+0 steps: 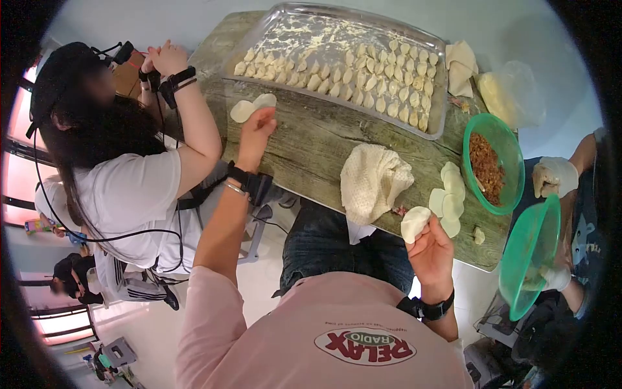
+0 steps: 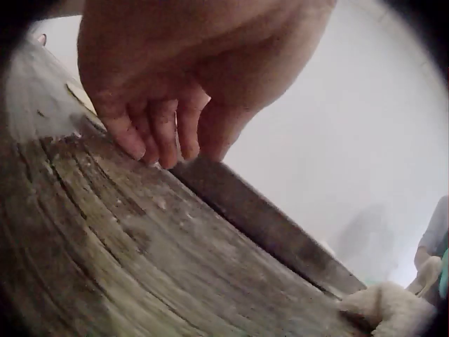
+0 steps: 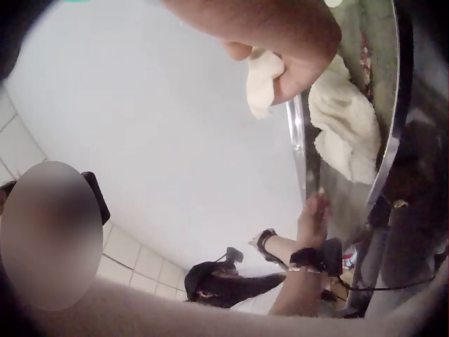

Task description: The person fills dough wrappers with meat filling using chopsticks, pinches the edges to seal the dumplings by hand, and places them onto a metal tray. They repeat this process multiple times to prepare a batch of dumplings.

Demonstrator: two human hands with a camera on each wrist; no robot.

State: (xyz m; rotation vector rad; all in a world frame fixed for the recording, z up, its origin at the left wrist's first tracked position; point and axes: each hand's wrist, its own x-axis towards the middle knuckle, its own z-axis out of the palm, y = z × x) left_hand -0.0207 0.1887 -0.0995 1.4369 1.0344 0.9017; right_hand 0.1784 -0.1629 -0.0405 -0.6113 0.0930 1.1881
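Beside two round dough wrappers, my left hand reaches to the table's left part, fingertips at the upper wrapper's edge. The left wrist view shows that hand with its fingers loosely bent downward at the wooden surface; whether they grip a wrapper is hidden. At the table's front edge my right hand pinches a pale piece of dough, which hangs from the right hand in the right wrist view. Just behind it, several overlapping wrappers lie on the table.
A metal tray holds rows of dumplings. A white cloth lies between my hands. Green bowl with brown filling stands at right. One person sits left; a gloved person at right holds another green bowl.
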